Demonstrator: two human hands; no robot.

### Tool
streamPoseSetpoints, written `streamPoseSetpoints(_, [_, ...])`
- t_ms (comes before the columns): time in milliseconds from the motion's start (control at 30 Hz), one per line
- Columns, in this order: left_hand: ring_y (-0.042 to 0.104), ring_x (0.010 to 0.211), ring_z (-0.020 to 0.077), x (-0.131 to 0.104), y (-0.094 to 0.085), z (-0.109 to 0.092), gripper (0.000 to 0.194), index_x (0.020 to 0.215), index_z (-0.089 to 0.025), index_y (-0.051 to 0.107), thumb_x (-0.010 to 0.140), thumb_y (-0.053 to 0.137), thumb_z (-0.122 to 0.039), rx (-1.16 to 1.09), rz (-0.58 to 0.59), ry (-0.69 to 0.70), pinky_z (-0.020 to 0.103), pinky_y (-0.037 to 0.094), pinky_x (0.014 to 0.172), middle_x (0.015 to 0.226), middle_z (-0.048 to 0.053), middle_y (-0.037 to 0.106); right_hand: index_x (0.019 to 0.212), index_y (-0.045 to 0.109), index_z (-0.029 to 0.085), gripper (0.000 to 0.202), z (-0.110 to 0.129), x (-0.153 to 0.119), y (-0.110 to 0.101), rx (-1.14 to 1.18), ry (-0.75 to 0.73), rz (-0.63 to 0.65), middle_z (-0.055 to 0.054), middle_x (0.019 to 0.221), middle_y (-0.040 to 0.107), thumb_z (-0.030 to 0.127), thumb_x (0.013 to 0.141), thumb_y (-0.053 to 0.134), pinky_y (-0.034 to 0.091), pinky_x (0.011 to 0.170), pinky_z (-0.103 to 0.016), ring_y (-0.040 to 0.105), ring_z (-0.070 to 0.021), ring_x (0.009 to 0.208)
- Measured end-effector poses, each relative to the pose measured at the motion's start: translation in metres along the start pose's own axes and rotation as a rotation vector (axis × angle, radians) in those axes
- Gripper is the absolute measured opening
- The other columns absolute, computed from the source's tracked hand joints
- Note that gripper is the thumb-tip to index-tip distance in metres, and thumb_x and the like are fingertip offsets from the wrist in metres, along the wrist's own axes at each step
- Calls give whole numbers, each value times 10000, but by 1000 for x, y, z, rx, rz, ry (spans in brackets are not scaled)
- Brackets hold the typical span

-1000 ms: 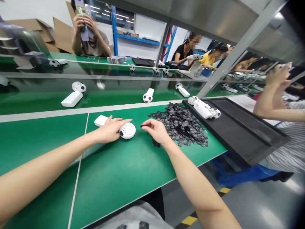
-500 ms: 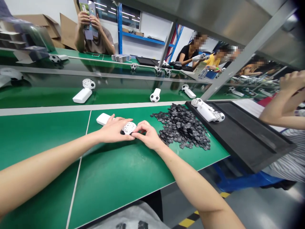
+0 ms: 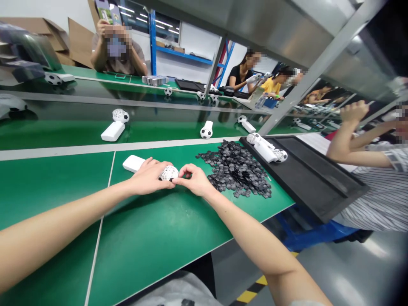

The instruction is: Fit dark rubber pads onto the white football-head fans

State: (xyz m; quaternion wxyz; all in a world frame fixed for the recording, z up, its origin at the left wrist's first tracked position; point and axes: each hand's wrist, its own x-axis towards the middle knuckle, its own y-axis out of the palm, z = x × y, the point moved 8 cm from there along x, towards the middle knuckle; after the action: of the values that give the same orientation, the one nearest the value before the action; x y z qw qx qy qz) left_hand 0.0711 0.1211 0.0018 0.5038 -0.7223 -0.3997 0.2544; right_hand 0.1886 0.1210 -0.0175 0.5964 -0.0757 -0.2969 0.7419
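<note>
A white ball with an openwork pattern and a white base lie on the green table. My left hand is wrapped over the unit and grips the ball's left side. At the ball's right edge, my right hand has thumb and index finger pinched together; whatever sits between the fingertips is too small to make out. Dark parts show along the ball's lower edge. Right of my right hand spreads a heap of small black pieces.
A black tray holding white ball units stands at the right, beside a person in a striped shirt. Beyond the white rail, more ball units sit on a green surface. A slanted metal post rises behind the tray.
The camera view has shifted slightly, so background objects appear farther left. My hands stay at the ball, with my right fingers still pinched at its edge. The person at the right has lowered their raised arm slightly.
</note>
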Motion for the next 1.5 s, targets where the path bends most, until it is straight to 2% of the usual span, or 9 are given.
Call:
streamPoseSetpoints(133, [467, 983, 302, 0, 3, 5, 584, 1150, -215, 498, 708, 508, -596, 10, 20, 3, 438, 329, 883, 1002, 77, 583, 979, 600, 180, 266, -12, 25, -22, -442, -25, 63, -40, 987, 624, 355, 868, 432, 412, 802, -266, 544, -134, 903])
streamPoseSetpoints(233, [463, 1013, 310, 1, 3, 7, 603, 1163, -202, 488, 717, 488, -608, 22, 6, 15, 461, 297, 925, 1024, 91, 575, 1153, 548, 189, 311, -30, 47, -53, -796, 49, 8, -94, 1245, 517, 254, 896, 386, 353, 909, -334, 466, -192, 1096])
streamPoseSetpoints(433, [465, 1030, 292, 1, 6, 7, 609, 1167, -192, 476, 725, 475, -611, 11, 2, 30, 486, 197, 1001, 1059, 89, 571, 1008, 630, 179, 239, -42, 36, -44, -940, 0, 123, -105, 1008, 635, 191, 867, 437, 373, 846, -339, 547, -204, 944])
streamPoseSetpoints(600, [472, 981, 292, 0, 4, 7, 613, 1157, -192, 486, 717, 478, -620, 24, -20, 36, 440, 304, 912, 1039, 89, 580, 958, 634, 153, 214, -37, 4, -38, -933, -68, 158, -100, 924, 628, 145, 856, 446, 382, 827, -287, 544, -187, 914])
streamPoseSetpoints(767, [477, 985, 293, 0, 0, 3, 593, 1142, -202, 506, 702, 507, -600, 57, 9, 100, 398, 346, 869, 1061, 86, 581, 1041, 597, 157, 228, -38, 6, -55, -856, -42, 76, -70, 1016, 609, 239, 859, 487, 389, 850, -223, 549, -135, 936])
streamPoseSetpoints(1133, [478, 1009, 298, 0, 5, 10, 645, 1111, -174, 525, 730, 414, -683, 90, -72, 16, 474, 235, 980, 1082, 102, 585, 914, 661, 175, 177, -40, 2, -59, -822, 16, 96, -73, 937, 644, 233, 816, 526, 411, 795, -257, 591, -171, 867])
streamPoseSetpoints(1300, [470, 1043, 286, -1, -2, 2, 586, 1104, -182, 527, 736, 453, -632, 82, -31, 62, 475, 208, 1011, 1109, 95, 572, 857, 646, 119, 229, -26, 9, -57, -808, 5, 63, -138, 889, 638, 97, 811, 423, 377, 842, -347, 577, -226, 914])
streamPoseSetpoints(1400, [390, 1150, 334, -3, -1, -5, 538, 1114, -211, 532, 725, 488, -580, 113, 18, 63, 516, 222, 995, 1146, 99, 552, 951, 606, 161, 262, -17, 10, -52, -738, -24, 49, -89, 926, 635, 94, 817, 392, 407, 805, -285, 587, -169, 890])
streamPoseSetpoints(1500, [241, 1257, 382, -8, 3, -3, 555, 1186, -200, 478, 727, 489, -512, 126, -44, -60, 580, 204, 985, 1218, 122, 508, 901, 587, 186, 230, -10, 10, -40, -439, -24, 75, -14, 830, 640, 114, 811, 388, 446, 704, -211, 612, -101, 754])
